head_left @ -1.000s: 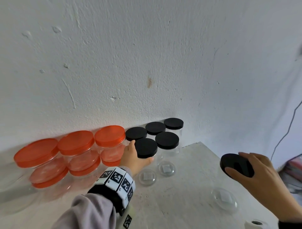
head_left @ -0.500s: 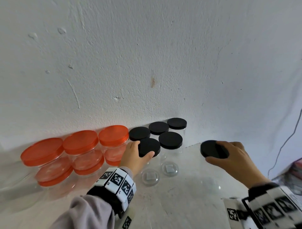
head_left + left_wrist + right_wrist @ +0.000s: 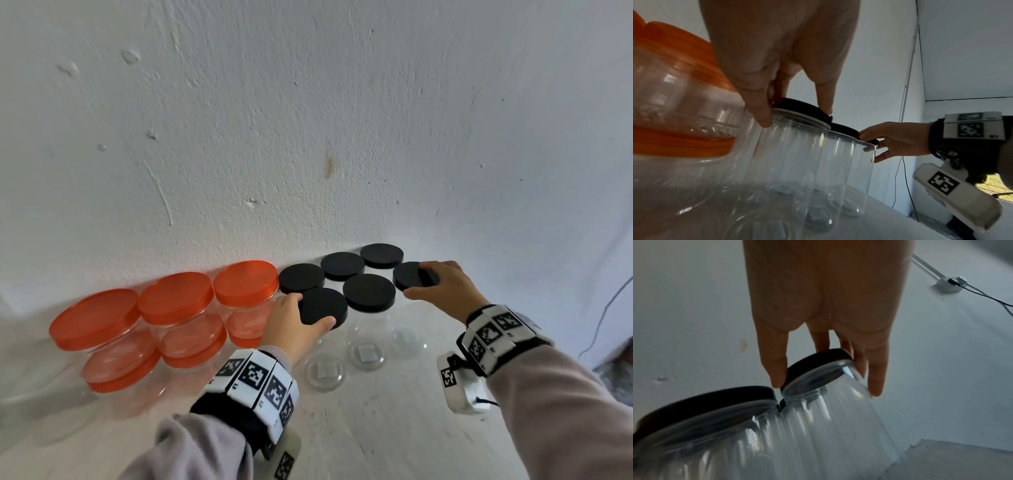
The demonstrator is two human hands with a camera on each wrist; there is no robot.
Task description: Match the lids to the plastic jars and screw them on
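black lid [image 3: 411,280] sits on a clear jar [image 3: 830,402], pinched at its rim by the right hand [image 3: 445,287]; left hand [image 3: 291,325] grips another black lid [image 3: 323,306].

Both arms are stretched forward over the worktop toward its far edge, each in a pale grey sleeve with a marker-covered band worn at the wrist. The left hand [image 3: 294,325] is held palm down, thumb and fingers [image 3: 760,116] curled over the rim of a black lid [image 3: 323,308]. The right hand [image 3: 442,287] is likewise held palm down nearer the far right corner, its fingers [image 3: 875,382] spread and hooked around another black lid [image 3: 409,274], thumb set against the near rim.
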